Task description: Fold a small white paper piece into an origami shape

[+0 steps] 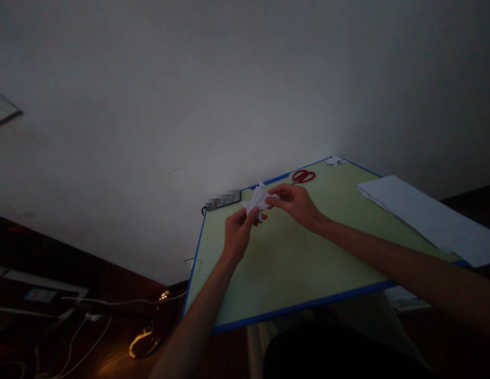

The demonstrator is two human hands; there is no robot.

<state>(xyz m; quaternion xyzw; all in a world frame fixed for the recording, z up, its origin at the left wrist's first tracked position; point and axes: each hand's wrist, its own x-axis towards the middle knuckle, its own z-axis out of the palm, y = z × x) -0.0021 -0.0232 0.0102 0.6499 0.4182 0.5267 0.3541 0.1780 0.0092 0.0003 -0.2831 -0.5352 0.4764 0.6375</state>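
A small folded white paper piece point(258, 200) is held above the far left part of a pale green table point(292, 263) with a blue edge. My left hand point(237, 234) pinches its lower left side with thumb and fingers closed. My right hand point(297, 204) pinches its right side from the other end. Both forearms reach in from the bottom of the head view.
Red-handled scissors point(303, 176) lie at the table's far edge, with a small paper scrap point(335, 160) beyond them. A stack of white sheets point(430, 217) overhangs the right side. A dark flat object point(223, 200) sits at the far left corner. White cables point(82, 326) trail on the dark floor.
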